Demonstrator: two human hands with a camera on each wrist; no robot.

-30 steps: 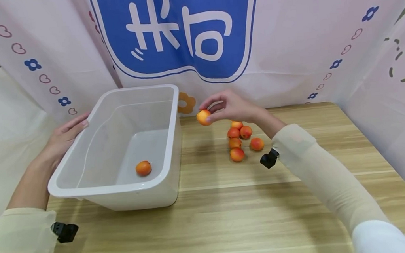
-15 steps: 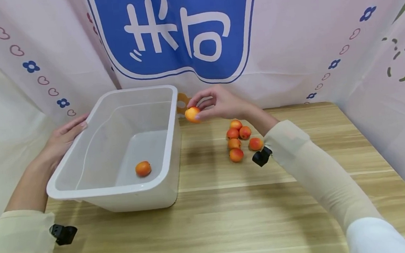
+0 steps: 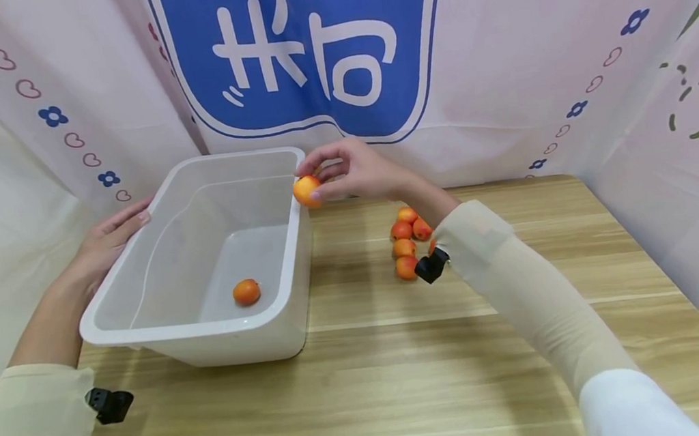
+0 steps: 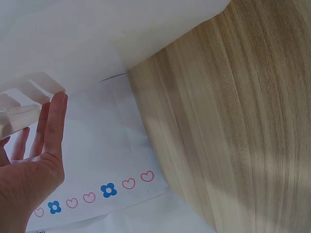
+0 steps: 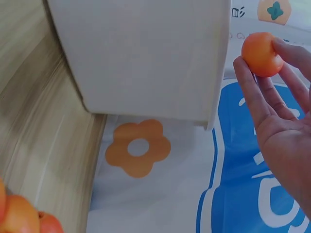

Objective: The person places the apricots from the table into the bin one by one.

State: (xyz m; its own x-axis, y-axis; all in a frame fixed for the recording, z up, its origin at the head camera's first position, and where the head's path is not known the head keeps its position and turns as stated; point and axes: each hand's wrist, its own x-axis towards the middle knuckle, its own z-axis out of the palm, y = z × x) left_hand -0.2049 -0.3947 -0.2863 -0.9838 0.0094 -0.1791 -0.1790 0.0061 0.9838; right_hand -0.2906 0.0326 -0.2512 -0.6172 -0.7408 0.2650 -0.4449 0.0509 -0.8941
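Observation:
A deep white plastic tub point(image 3: 308, 283) stands on the left part of the table, with one small orange-red fruit point(image 3: 246, 292) on its floor. My left hand point(image 3: 107, 240) holds the tub's left rim; in the left wrist view its fingers point(image 4: 54, 126) reach up under the rim. My right hand point(image 3: 354, 170) pinches another small orange-red fruit point(image 3: 307, 191) between thumb and fingertips. Held up at the tub's right rim, near the far corner, this fruit overlaps the rim in the head view. The right wrist view shows the held fruit point(image 5: 261, 54) beside the tub wall point(image 5: 141, 58).
Several more orange-red fruits point(image 3: 404, 248) lie in a group on the wooden table point(image 3: 399, 378), right of the tub, partly behind the right forearm. A printed cloth point(image 3: 497, 62) hangs behind the table and down both sides.
My right hand has carried its fruit left and slightly up, from over the table to the tub's right rim. The left hand stays on the tub's left rim.

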